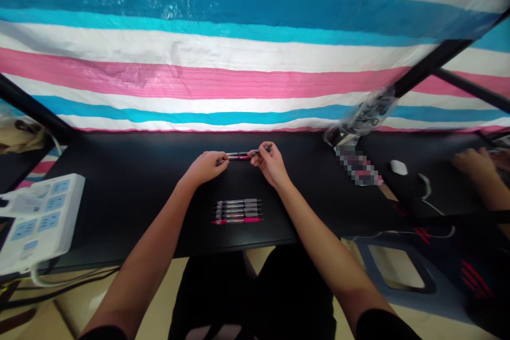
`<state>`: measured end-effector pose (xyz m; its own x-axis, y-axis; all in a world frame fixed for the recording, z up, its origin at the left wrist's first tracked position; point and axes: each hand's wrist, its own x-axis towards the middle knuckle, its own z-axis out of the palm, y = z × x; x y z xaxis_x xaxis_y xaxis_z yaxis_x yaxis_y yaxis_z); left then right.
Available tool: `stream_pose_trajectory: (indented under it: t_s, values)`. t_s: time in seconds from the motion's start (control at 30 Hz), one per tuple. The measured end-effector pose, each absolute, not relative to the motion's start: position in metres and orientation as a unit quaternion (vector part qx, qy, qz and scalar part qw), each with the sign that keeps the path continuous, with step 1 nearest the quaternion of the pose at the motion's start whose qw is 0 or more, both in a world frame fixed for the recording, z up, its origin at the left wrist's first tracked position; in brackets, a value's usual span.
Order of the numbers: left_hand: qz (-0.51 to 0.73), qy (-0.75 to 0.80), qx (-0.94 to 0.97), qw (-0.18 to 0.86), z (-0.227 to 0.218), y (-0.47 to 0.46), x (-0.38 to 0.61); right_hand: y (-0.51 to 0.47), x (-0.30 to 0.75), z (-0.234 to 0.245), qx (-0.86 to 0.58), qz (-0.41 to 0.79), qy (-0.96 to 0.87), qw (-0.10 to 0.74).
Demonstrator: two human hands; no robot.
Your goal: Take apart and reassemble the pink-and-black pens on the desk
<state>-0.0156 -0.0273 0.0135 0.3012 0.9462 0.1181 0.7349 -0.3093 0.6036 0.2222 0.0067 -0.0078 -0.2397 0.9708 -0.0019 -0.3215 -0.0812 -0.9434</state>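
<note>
A dark pen is pinched between the thumb and fingers of my right hand, over the back part of the black table. My left hand is closed at the left ends of a small row of pens, one of them pink; its fingers hide those ends. The right ends of these pens run up to my right fingertips. Nearer to me, several pens with grey grips lie side by side. A pink pen forms the front of that row, parallel to the others.
A white power strip with a plug sits at the table's left end. To the right are a clear plastic bag, a blurred-out packet and a white mouse-like object. Another person's hand shows at far right. Striped sheeting hangs behind.
</note>
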Motion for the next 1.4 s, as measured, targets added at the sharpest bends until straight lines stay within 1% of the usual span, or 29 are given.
stream_pose_trajectory:
  t_s: [0.2,0.47,0.83,1.0,1.17,1.4]
  values:
    - [0.253,0.533,0.771,0.239,0.012,-0.027,-0.016,0.011,0.224,-0.012,-0.337,0.653,-0.426,0.527]
    - [0.299,0.499,0.77,0.263,0.006,-0.024,-0.016,0.012,0.226,-0.013,-0.331,0.657,-0.435,0.52]
    - [0.304,0.494,0.779,0.237,0.009,-0.025,-0.017,0.01,0.227,-0.007,-0.309,0.667,-0.431,0.523]
    - [0.273,0.51,0.783,0.229,0.011,-0.026,-0.016,0.007,0.227,-0.003,-0.3,0.671,-0.425,0.529]
    - [0.238,0.537,0.775,0.233,0.015,-0.027,-0.016,0.01,0.228,-0.008,-0.325,0.656,-0.437,0.523]
    - [0.228,0.544,0.766,0.254,0.01,-0.026,-0.017,0.01,0.228,-0.008,-0.333,0.653,-0.435,0.523]
